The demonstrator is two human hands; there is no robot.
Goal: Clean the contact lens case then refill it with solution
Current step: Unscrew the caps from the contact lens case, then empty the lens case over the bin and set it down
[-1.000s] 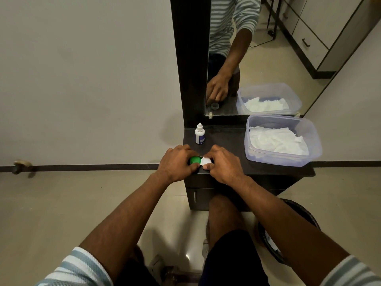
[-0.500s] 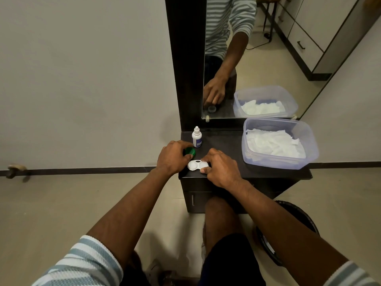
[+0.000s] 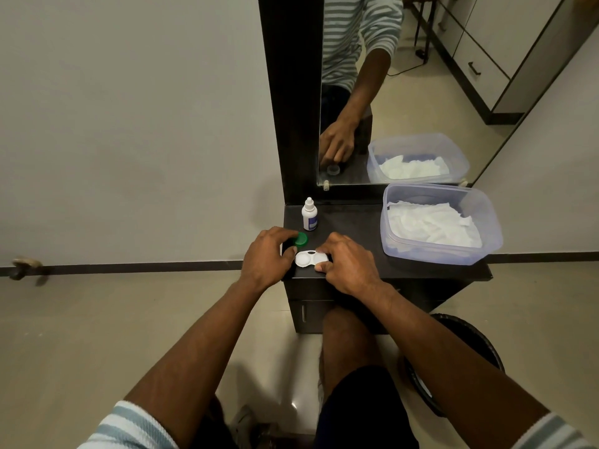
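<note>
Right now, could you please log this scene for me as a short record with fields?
surface: dark vanity top
lens case: white, left well uncapped
green cap: off, on the top, left hand fingers on it
right hand: grips the case's right end
solution bottle: upright, capped, behind the cap
plastic tub: right, holds white tissues

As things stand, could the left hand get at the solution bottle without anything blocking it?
Probably yes. The solution bottle stands upright just beyond the left hand, with bare tabletop around it. But that hand holds the green cap, which it would likely need to set down first.
</note>
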